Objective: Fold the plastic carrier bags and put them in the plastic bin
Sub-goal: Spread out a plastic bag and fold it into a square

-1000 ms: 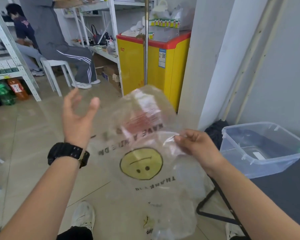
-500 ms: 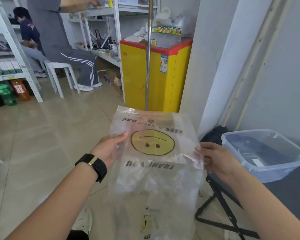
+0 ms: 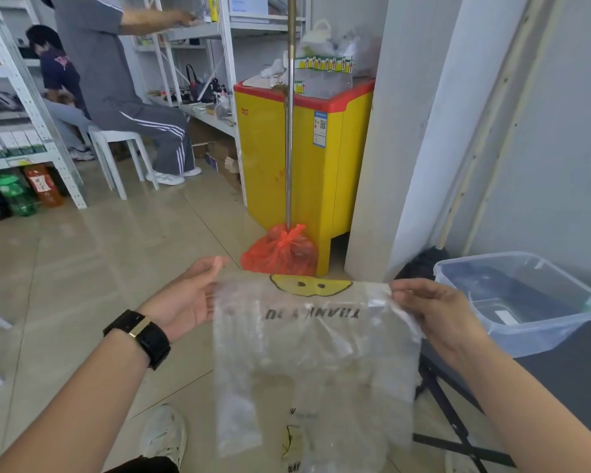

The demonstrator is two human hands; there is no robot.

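Nearest the camera, a white shoe [image 3: 164, 435] stands on the tiled floor below the left forearm, which wears a black watch [image 3: 140, 336]. Between the forearms hangs the clear carrier bag [image 3: 314, 356], its loose lower end trailing toward the bottom of the view. Its straight top edge is stretched level between both hands. The left hand [image 3: 188, 298] holds the top left corner, thumb over the plastic and fingers behind it. The right hand [image 3: 437, 312] pinches the top right corner with curled fingers. The bag therefore lies below and between the two grips. A yellow smiley print shows as a half at that top edge, with dark lettering just under it.

Just right of the right hand, the empty-looking plastic bin [image 3: 512, 339] sits on a dark table [image 3: 574, 387], apart from the bag. Beyond the bag a knotted red bag [image 3: 280, 254] lies on the floor against a yellow cabinet [image 3: 270, 165]. Farther left, a person sits on a white chair [image 3: 116, 145] by the shelves.
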